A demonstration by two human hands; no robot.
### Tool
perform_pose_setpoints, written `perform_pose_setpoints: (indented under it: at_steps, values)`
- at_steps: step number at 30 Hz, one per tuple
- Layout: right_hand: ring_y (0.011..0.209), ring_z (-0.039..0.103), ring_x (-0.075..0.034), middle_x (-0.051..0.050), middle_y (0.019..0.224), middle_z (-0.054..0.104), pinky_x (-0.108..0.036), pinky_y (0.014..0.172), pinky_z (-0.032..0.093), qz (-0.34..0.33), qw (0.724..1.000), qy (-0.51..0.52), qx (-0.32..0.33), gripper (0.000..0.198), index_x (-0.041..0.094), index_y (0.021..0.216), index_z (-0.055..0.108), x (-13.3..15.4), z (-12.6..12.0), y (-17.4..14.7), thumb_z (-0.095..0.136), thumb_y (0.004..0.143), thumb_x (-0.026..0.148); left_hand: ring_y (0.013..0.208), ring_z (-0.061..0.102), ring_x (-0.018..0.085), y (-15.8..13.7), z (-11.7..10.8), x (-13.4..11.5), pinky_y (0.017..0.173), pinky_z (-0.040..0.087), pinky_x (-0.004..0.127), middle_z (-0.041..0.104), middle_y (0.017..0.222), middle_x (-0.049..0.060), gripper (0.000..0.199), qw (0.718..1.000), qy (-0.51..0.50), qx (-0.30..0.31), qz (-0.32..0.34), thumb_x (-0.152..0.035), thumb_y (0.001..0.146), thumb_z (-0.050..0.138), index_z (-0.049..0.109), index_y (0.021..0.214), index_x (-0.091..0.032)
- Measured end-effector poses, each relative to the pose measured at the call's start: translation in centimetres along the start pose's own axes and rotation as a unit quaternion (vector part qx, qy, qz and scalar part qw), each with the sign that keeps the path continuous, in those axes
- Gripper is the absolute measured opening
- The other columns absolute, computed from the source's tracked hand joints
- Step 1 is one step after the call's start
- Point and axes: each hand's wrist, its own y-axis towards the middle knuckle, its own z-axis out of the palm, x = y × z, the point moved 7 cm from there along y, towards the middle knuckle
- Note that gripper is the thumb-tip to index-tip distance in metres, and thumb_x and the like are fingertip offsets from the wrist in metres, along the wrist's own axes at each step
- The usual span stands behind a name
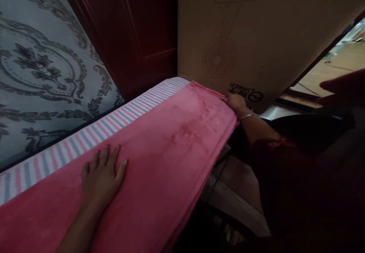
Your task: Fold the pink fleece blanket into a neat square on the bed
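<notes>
A pink plush blanket (159, 146), folded in layers, lies lengthwise on a bed or bench with a striped sheet (94, 135) showing along its left side. My left hand (101, 175) rests palm down on the near part of the blanket, its fingers spread. At the far right corner, my right hand (236, 103) is closed on the blanket's edge; its fingertips are partly hidden. A thin bracelet (248, 116) circles that wrist. The blanket's surface looks mostly flat, with darker brushed marks toward the far end.
A large cardboard box (265, 36) with a fan drawing stands just beyond the far end. Dark red wooden panelling (137, 25) and patterned wallpaper (42, 63) line the left side. Tiled floor (239, 181) shows at the lower right, beside dark shapes I cannot make out.
</notes>
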Motion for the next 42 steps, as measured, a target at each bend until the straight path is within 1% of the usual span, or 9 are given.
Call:
perform_pose_setpoints:
  at_steps: [6,10,14,17,20,22,26,31,42]
  values:
    - [0.112,0.067,-0.033,-0.023,0.122,0.071,-0.039,0.088,0.051,0.012,0.999,-0.002,0.041,0.05,0.011,0.129,0.067,1.1,-1.1,-0.9,0.049,0.1,0.048,0.151,0.031,0.041,0.0,0.1,-0.1,0.117,0.03,0.06,0.035,0.165,0.017,0.065,1.0,0.01,0.004,-0.01,-0.046,0.102,0.027,0.043,0.156,-0.014]
    - [0.126,0.057,-0.038,-0.027,0.135,0.063,-0.05,0.101,0.046,0.006,1.0,0.002,-0.027,0.051,0.007,0.134,0.063,3.3,-3.3,-3.1,0.041,0.103,0.04,0.15,0.033,0.042,0.0,0.0,-0.1,0.116,0.031,0.059,0.035,0.165,0.017,0.063,1.0,0.007,0.0,-0.012,-0.044,0.102,0.032,0.044,0.156,-0.015]
    - [0.143,0.041,-0.037,-0.022,0.155,0.048,-0.055,0.117,0.032,-0.198,0.971,0.074,-0.111,0.06,0.01,0.152,0.048,11.7,-4.4,-8.9,0.037,0.104,0.043,0.15,0.034,0.041,0.0,0.0,0.0,0.116,0.031,0.059,0.035,0.166,0.016,0.061,1.0,0.013,-0.002,-0.014,-0.044,0.103,0.031,0.044,0.156,-0.016]
    - [0.153,0.027,-0.032,-0.013,0.166,0.034,-0.055,0.122,0.024,-0.394,0.911,0.113,-0.056,0.063,0.022,0.16,0.039,19.4,-2.8,-15.0,0.033,0.106,0.053,0.15,0.034,0.041,0.0,0.1,0.2,0.116,0.031,0.059,0.035,0.166,0.016,0.06,1.0,0.017,0.0,-0.018,-0.043,0.103,0.032,0.044,0.157,-0.017]
    - [0.158,0.017,-0.029,-0.006,0.171,0.023,-0.057,0.124,0.016,-0.502,0.858,0.102,0.038,0.066,0.033,0.163,0.029,23.3,-0.7,-18.8,0.033,0.104,0.063,0.15,0.034,0.04,-0.1,0.0,0.2,0.115,0.033,0.058,0.036,0.165,0.015,0.06,1.0,0.024,-0.003,-0.016,-0.042,0.103,0.032,0.044,0.157,-0.018]
    - [0.158,0.016,-0.028,-0.004,0.171,0.021,-0.058,0.124,0.016,-0.482,0.87,0.079,0.073,0.066,0.036,0.164,0.026,22.5,0.1,-18.0,0.032,0.104,0.064,0.149,0.036,0.04,-0.1,-0.1,0.2,0.114,0.034,0.058,0.038,0.164,0.016,0.06,0.999,0.031,-0.013,-0.01,-0.041,0.103,0.033,0.044,0.156,-0.017]
    - [0.158,0.018,-0.027,-0.002,0.171,0.022,-0.06,0.124,0.016,-0.289,0.954,0.018,0.075,0.062,0.037,0.163,0.029,14.4,0.3,-11.7,0.028,0.106,0.06,0.148,0.037,0.04,0.0,-0.2,0.1,0.113,0.035,0.058,0.039,0.164,0.015,0.06,0.999,0.037,-0.012,-0.009,-0.042,0.103,0.033,0.045,0.156,-0.018]
    - [0.155,0.024,-0.033,-0.012,0.169,0.028,-0.064,0.121,0.022,-0.173,0.984,-0.001,0.048,0.066,0.025,0.163,0.032,6.3,0.5,-7.2,0.017,0.106,0.055,0.149,0.036,0.041,0.0,0.0,0.2,0.113,0.035,0.058,0.038,0.164,0.016,0.06,0.999,0.032,-0.015,-0.01,-0.043,0.103,0.034,0.044,0.157,-0.017]
    - [0.155,0.025,-0.027,-0.008,0.17,0.028,-0.055,0.124,0.022,-0.126,0.991,0.012,0.046,0.06,0.026,0.162,0.035,5.6,1.1,-7.4,0.024,0.106,0.047,0.15,0.034,0.04,-0.2,-0.1,0.1,0.116,0.033,0.058,0.036,0.166,0.015,0.064,1.0,0.009,-0.004,-0.021,-0.045,0.103,0.033,0.038,0.159,-0.015]
